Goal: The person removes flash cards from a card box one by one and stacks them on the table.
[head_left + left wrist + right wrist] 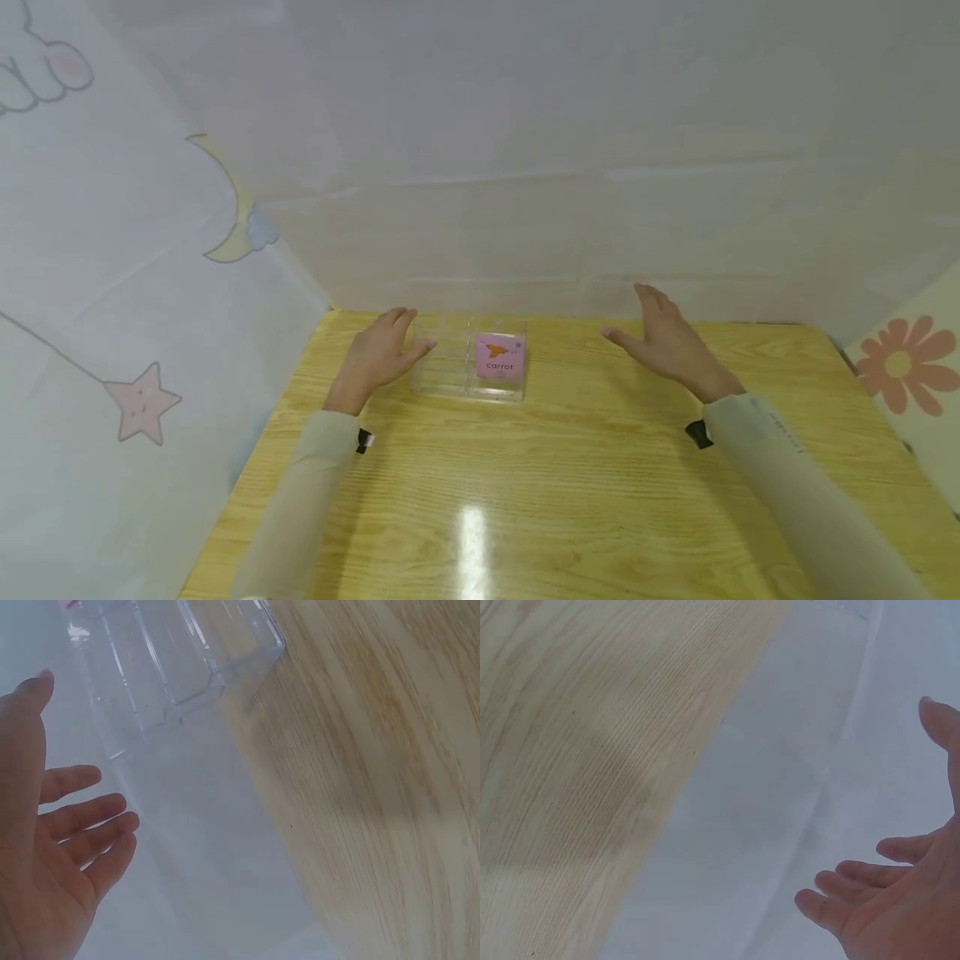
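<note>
Left wall: In the head view alone we see a yellow moon and a pink star printed on the white lining.
Left hand: Fingers extended, gripping nothing; we see the thumb overlap the tray's left edge in the head view, while the left wrist view shows the fingertips apart from it.
Clear tray: We locate it near the far edge of the table; the left column presents transparent dividers, and the right column carries the card. The left wrist view adds the ridged side and one corner, plus a pink scrap at the top edge.
Pink card: Square, with an orange picture above the word "carrot"; we read its face in the head view only. We cannot tell how deep it sits.
Right hand: Well apart from the tray, holding nothing; in the right wrist view we see its fingers slightly bent and spread.
Right wall: We note an orange flower, visible only in the head view.
</note>
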Demonstrator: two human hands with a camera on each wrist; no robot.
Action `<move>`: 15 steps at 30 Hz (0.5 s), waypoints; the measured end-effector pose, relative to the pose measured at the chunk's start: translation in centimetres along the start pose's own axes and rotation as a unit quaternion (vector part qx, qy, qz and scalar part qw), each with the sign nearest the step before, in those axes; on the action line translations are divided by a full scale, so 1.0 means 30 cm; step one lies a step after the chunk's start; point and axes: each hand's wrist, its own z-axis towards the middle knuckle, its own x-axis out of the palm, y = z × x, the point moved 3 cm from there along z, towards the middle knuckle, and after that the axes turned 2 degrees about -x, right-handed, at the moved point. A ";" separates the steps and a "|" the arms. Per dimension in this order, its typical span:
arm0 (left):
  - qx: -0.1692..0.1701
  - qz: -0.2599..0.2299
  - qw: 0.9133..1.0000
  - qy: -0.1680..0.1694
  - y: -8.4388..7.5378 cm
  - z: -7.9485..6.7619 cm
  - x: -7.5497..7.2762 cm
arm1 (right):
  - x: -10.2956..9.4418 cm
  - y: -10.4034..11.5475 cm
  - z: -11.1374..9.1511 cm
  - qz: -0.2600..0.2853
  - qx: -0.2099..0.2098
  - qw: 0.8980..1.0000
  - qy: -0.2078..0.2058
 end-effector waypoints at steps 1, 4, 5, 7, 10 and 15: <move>0.003 0.000 1.000 -0.001 -0.004 0.001 0.001 | 0.002 0.006 0.000 0.001 0.000 1.000 0.001; 0.006 -0.001 1.000 -0.005 -0.012 0.004 0.006 | 0.012 0.023 0.004 0.005 -0.005 1.000 0.001; 0.007 0.000 1.000 -0.007 -0.014 0.005 0.008 | 0.016 0.029 0.006 0.005 -0.009 1.000 0.000; 0.009 0.008 1.000 -0.010 -0.017 0.006 0.013 | 0.025 0.040 0.012 0.004 -0.016 1.000 -0.002; 0.013 0.014 1.000 -0.009 -0.025 0.010 0.023 | 0.036 0.057 0.022 -0.004 -0.029 1.000 -0.007; 0.015 0.010 1.000 -0.001 -0.042 0.015 0.037 | 0.054 0.087 0.040 -0.017 -0.048 0.999 -0.009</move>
